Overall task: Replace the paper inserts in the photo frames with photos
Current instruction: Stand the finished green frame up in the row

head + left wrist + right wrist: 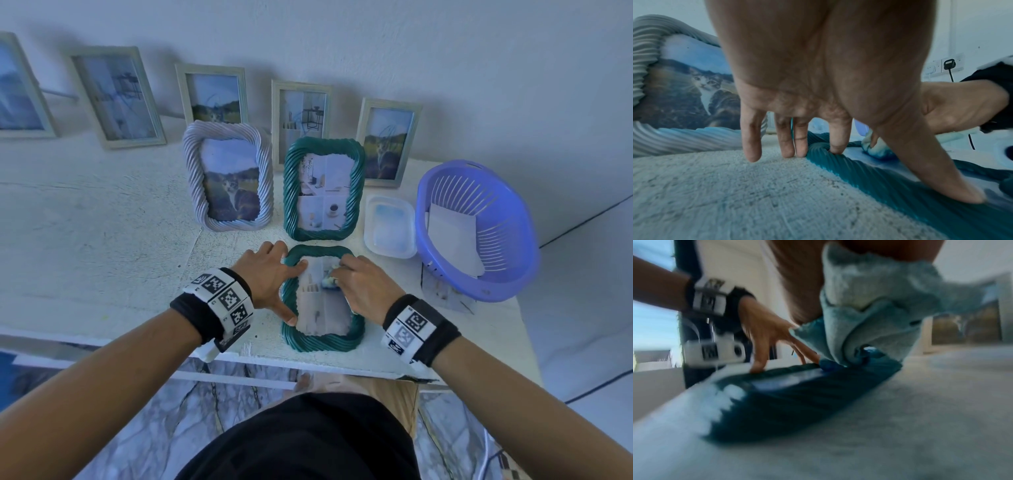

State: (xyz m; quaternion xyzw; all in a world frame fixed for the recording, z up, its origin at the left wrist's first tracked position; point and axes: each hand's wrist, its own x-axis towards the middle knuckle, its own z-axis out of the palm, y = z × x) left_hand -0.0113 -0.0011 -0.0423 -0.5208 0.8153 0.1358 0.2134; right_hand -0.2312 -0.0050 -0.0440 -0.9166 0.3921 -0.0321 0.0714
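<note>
A teal rope-rimmed photo frame (322,344) (869,175) (797,402) lies flat, face up, near the table's front edge, with a picture under its glass. My left hand (270,277) (818,97) (764,337) presses on its left rim with straight, spread fingers, the thumb low on the rim and the index finger at the upper left corner. My right hand (363,284) (953,105) grips a bunched pale blue cloth (329,281) (877,151) (869,305) and holds it down on the upper part of the glass.
A second teal frame (289,192) and a grey rope frame (195,178) with a cat photo stand just behind. To the right are a clear plastic tub (390,226) and a purple basket (496,274) holding paper sheets. Several pale frames (301,113) lean on the wall.
</note>
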